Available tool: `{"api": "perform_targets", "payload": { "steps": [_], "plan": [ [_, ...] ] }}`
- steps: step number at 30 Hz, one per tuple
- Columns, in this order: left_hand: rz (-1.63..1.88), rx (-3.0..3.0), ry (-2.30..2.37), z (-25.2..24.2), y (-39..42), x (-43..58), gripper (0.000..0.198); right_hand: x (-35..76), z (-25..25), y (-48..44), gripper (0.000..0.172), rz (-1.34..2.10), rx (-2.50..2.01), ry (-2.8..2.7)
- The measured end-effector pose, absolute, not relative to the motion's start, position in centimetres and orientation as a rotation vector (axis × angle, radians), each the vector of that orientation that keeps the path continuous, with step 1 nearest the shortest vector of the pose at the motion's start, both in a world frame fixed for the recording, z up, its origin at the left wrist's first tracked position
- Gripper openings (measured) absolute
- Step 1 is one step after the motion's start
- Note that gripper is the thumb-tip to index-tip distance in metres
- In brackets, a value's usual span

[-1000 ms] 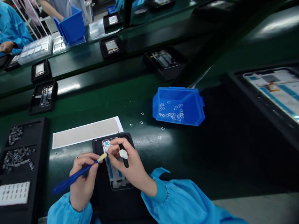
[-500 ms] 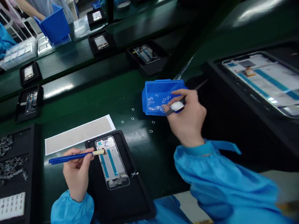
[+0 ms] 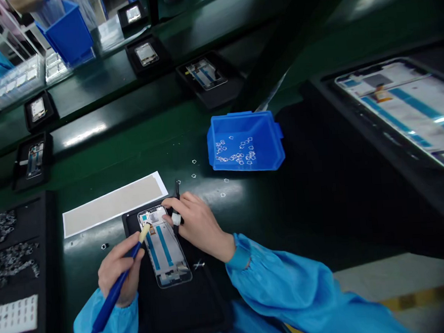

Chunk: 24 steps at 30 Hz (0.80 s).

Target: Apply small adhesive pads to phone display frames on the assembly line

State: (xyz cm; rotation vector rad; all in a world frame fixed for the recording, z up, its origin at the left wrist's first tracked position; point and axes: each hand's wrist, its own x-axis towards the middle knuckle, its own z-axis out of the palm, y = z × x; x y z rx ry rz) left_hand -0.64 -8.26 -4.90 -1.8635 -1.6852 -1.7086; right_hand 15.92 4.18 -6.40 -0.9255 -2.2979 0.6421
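Observation:
My left hand (image 3: 119, 275) is closed around a blue pen-like tool (image 3: 112, 303) with a cream tip. That tip is at the upper left part of a phone frame (image 3: 178, 263), which has two blue strips; whether it touches cannot be told. My right hand (image 3: 203, 226) pinches dark tweezers (image 3: 177, 188) with a white wrapping at the phone frame's upper right edge. Any small piece at the tweezers' points is hidden. Under the phone frame lies a black tray (image 3: 179, 316). A small metal cross-shaped piece (image 3: 199, 265) rests on that tray's right side.
A blue bin (image 3: 268, 140) holds many tiny white outline pieces, with several more loose on the green bench. Behind the tray lies a white-bordered beige sheet (image 3: 110, 204). At left stands a compartment tray of small parts (image 3: 46, 239). A large phone frame (image 3: 411, 107) sits at right.
My right hand has moved left from the blue bin to the phone frame's top. My left hand has turned the blue tool from nearly level to steeply slanted, its tip still over the frame.

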Motion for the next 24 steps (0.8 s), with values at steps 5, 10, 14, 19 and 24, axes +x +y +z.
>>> {"api": "perform_targets", "payload": {
  "steps": [5, 10, 14, 19, 24],
  "plan": [
    [-1.618, -1.829, -1.600, -6.3, -9.2, -1.3, 0.036, 15.3, -6.8, 4.0, 0.035, 0.613, -0.973, -2.322],
    [-1.692, -1.817, -1.768, -5.5, -9.0, -0.9, 0.031, 15.3, -6.0, 3.5, 0.045, 0.721, -0.972, -2.349],
    [-1.657, -1.858, -2.097, -4.0, -8.0, -0.7, 0.018, 15.8, -5.8, 3.2, 0.044, 0.938, -0.894, -2.318],
    [-1.440, -1.794, -2.373, -3.6, -7.4, -0.8, 0.029, 16.4, -6.7, 3.4, 0.045, 1.047, -0.794, -2.152],
    [-1.412, -1.793, -2.514, -3.7, -6.8, -0.7, 0.027, 16.6, -6.9, 4.0, 0.042, 1.201, -0.741, -2.099]
  ]
}}
